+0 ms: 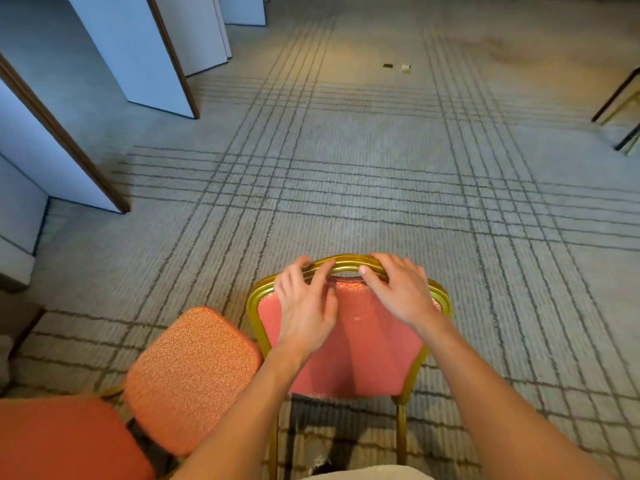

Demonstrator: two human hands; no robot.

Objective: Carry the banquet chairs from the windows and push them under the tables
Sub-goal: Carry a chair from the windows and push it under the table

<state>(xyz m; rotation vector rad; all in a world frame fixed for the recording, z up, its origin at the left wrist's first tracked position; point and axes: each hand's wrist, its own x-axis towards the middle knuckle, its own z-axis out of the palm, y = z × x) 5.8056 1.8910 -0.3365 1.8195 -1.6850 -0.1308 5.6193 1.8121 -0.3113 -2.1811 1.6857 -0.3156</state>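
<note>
- Gold metal under my fingers: both hands are on the top rail (349, 262) of the banquet chair (363, 348), low centre of the frame, with its pink back facing me.
- Left hand (306, 301) has its fingers hooked over the rail's left curve. Right hand (398, 292) wraps the right curve, thumb tucked under the loop. Neither is spread flat; both curl round the tube.
- Why there? I reckon that loop is the natural handle, and two hands set apart should stop the chair swinging when it lifts.
- Second chair (190, 375) sits just beside mine at lower left, its orange seat close to my frame. Legs could snag, so I'd lift straight up first.
- Carpet (346, 168) ahead is open floor through the middle of the frame, plenty of room to walk.
- Partition panels (138, 57) jut in from the upper left, and their edges are the ones to steer wide of.
- Dark legs (616, 102) show at the right edge, perhaps a desk. I can't tell.
- Two small scraps (406, 67) lie far ahead, upper centre.
</note>
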